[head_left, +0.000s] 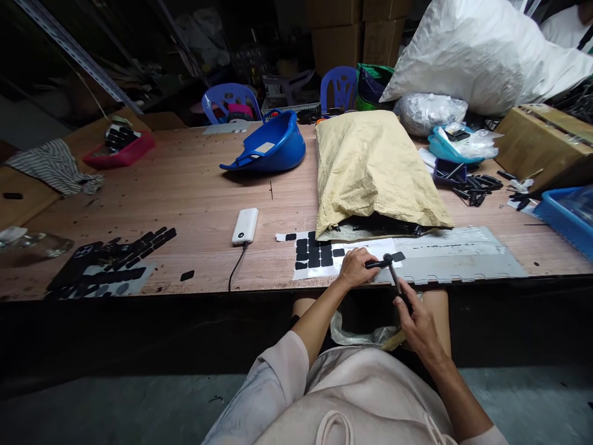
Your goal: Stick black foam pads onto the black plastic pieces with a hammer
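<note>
My left hand (356, 267) is closed on a short black rod-like piece (374, 264) at the table's front edge. In my right hand (417, 318) is a small hammer (395, 279), gripped by its dark handle, its head at the far end of the black piece. A black rounded patch (398, 256) lies just beyond the hammer head. Left of my left hand, rows of black rounded patches (314, 252) sit on a white sheet (306, 273). Just behind my hands lies a yellowish woven sack (375, 167), its mouth toward me with black pieces inside.
A grey board (467, 259) lies on the right. A white power bank (245, 226) with a cable and a blue basin (278, 145) are to the left. Black parts (477, 187), a cardboard box (549, 145) and a blue tray (567, 213) occupy the right side.
</note>
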`<state>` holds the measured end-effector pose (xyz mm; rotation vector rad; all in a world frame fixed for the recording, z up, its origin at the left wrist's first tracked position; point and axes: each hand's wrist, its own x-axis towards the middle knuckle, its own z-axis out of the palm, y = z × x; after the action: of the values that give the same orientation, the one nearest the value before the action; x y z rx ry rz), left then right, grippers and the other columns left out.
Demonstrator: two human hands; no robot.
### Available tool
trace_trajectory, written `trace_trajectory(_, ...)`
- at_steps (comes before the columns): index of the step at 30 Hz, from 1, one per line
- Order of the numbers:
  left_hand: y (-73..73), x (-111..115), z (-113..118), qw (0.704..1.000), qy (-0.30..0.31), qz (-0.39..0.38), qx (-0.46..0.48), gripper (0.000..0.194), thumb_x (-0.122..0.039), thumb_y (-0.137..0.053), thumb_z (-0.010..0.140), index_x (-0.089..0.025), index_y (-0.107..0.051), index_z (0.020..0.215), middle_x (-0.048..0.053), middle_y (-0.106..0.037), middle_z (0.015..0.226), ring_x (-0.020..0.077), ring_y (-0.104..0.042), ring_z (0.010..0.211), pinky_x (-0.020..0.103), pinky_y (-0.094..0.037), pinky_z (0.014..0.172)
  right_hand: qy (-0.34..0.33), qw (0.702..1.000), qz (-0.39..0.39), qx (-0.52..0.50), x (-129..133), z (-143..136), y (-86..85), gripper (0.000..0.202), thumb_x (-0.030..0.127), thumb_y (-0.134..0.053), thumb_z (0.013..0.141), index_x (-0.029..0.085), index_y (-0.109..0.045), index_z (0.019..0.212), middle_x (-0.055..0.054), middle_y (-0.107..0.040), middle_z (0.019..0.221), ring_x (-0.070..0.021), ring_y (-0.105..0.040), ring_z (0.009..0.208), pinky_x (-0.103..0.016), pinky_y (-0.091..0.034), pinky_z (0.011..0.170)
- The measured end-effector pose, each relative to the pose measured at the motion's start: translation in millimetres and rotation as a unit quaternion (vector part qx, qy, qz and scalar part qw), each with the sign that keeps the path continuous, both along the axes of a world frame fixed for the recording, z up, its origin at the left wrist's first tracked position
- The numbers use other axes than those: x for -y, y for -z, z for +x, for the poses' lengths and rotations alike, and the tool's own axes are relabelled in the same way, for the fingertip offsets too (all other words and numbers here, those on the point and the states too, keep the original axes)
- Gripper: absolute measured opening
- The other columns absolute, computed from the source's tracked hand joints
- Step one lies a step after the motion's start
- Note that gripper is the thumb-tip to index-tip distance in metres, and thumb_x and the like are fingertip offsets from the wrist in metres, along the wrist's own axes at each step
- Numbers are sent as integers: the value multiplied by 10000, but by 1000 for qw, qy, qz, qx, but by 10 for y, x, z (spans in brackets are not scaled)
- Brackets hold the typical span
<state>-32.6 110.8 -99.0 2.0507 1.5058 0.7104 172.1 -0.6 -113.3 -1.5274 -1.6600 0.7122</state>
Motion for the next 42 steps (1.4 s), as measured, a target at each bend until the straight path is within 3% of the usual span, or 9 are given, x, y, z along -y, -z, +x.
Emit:
trace_trajectory(5, -7, -24, -22, 1000, -2, -13, 26, 141, -314, -738, 946, -234, -819, 1028, 38, -775, 1021, 232, -663, 1030, 364, -488, 954, 110, 987, 6, 118, -138, 248, -93, 594, 394, -475, 993, 177, -614, 1528, -162, -714, 1354, -296, -646, 1258, -458, -536, 1094)
trace_trajectory(8, -25, -27, -39, 999, 1, -26, 35, 208, -312, -608, 1034, -230, -798, 1019, 33, -779, 1050, 221, -660, 1038, 359, -477, 957, 133, 975, -20, 177, -208, 346, -130, 603, 345, -441, 969, 151, -628, 1508, -165, -709, 1190, -304, -644, 1152, -457, -543, 1037)
trace_trajectory(11, -35, -23, -47, 999, 0, -29, 25, 261, -295, -529, 1068, -228, -774, 1007, 33, -774, 1070, 217, -651, 1045, 355, -468, 952, 130, 970, -51, 200, -228, 344, -162, 606, 330, -416, 976, 150, -628, 1515, -153, -680, 1096, -301, -638, 1084, -441, -542, 999)
trace_trajectory(19, -30, -6, -58, 1000, 3, -19, 10, 278, -264, -481, 1076, -225, -732, 965, 45, -759, 1027, 217, -645, 1005, 358, -469, 927, 113, 959, -139, 221, -197, 276, -304, 637, 362, -386, 1035, 201, -516, 1638, -148, -687, 1110, -316, -636, 1141, -414, -522, 976)
trace_trajectory(28, -133, 8, -54, 1000, -3, -19, 7, 292, -281, -481, 1060, -222, -735, 928, 46, -767, 1018, 216, -648, 995, 359, -476, 927, 109, 960, -103, 237, -243, 273, -280, 630, 298, -420, 1002, 163, -565, 1600, -184, -714, 1134, -334, -665, 1105, -437, -534, 980)
trace_trajectory(32, -195, 288, -58, 995, 50, -46, 75, 298, -319, -460, 1074, -233, -745, 1060, 28, -775, 955, 202, -685, 934, 336, -501, 925, 103, 962, -83, 239, -245, 277, -257, 624, 292, -416, 999, 138, -586, 1579, -196, -719, 1121, -340, -663, 1101, -444, -541, 967)
trace_trajectory(34, -147, 544, -57, 987, 94, -61, 115, 307, -356, -460, 1081, -243, -740, 1141, 19, -776, 911, 195, -703, 895, 320, -516, 921, 102, 963, -75, 239, -238, 274, -255, 618, 289, -421, 1003, 147, -582, 1582, -187, -726, 1088, -336, -661, 1083, -445, -540, 964)
trace_trajectory(37, 47, 917, -50, 982, 124, -84, 118, 294, -399, -513, 1062, -245, -745, 1155, 28, -787, 940, 192, -720, 877, 307, -531, 898, 104, 962, -79, 241, -230, 263, -266, 615, 280, -422, 1011, 164, -563, 1599, -172, -729, 1039, -327, -661, 1047, -441, -532, 961)
trace_trajectory(42, 439, 1169, -35, 981, 58, -184, 24, 262, -359, -584, 1010, -230, -750, 1166, 32, -793, 907, 208, -743, 831, 300, -546, 776, 106, 958, -87, 253, -227, 241, -286, 617, 274, -421, 1015, 162, -552, 1607, -161, -724, 1016, -310, -660, 1028, -415, -525, 948)
